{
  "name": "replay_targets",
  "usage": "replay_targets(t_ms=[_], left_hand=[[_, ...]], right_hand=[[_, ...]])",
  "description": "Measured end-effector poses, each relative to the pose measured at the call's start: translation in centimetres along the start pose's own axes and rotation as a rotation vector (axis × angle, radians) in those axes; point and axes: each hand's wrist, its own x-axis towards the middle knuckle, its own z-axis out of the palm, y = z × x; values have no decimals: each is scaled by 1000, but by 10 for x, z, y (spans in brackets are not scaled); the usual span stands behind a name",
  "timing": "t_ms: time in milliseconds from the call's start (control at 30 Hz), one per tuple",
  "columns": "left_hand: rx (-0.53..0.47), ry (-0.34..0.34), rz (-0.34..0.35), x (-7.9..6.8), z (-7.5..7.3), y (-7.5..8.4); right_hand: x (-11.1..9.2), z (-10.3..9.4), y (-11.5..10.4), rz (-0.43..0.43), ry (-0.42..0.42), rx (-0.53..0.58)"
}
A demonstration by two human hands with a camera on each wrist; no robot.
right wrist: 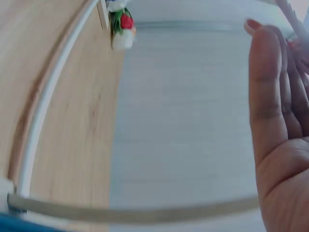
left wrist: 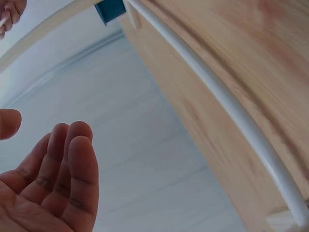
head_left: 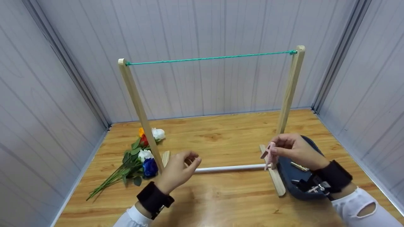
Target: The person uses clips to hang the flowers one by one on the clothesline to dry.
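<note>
My right hand [head_left: 292,149] pinches a pink clothespin [head_left: 270,155] between thumb and fingers, in front of the right post and beside the dark tray. In the right wrist view the palm and fingers [right wrist: 268,92] show, with part of the clothespin [right wrist: 292,19] at the top right corner. My left hand [head_left: 179,168] hovers by the foot of the left post with loosely bent fingers and nothing in them. The left wrist view shows its fingers [left wrist: 82,169] apart from the thumb.
A green cord [head_left: 205,58] spans two wooden posts [head_left: 139,101], joined low down by a white rod [head_left: 230,168]. Artificial flowers [head_left: 150,167] in white, blue, red and orange lie at the left. The dark blue tray [head_left: 287,179] at the right contains more clothespins [head_left: 300,167].
</note>
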Motion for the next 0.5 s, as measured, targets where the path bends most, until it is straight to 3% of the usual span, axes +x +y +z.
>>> replay_targets(t_ms=[233, 500], left_hand=[[-93, -82, 75, 7, 12, 26], [-180, -173, 98, 17, 30, 46]], right_hand=[[14, 19, 11, 7, -21, -4], [34, 43, 22, 6, -30, -141]])
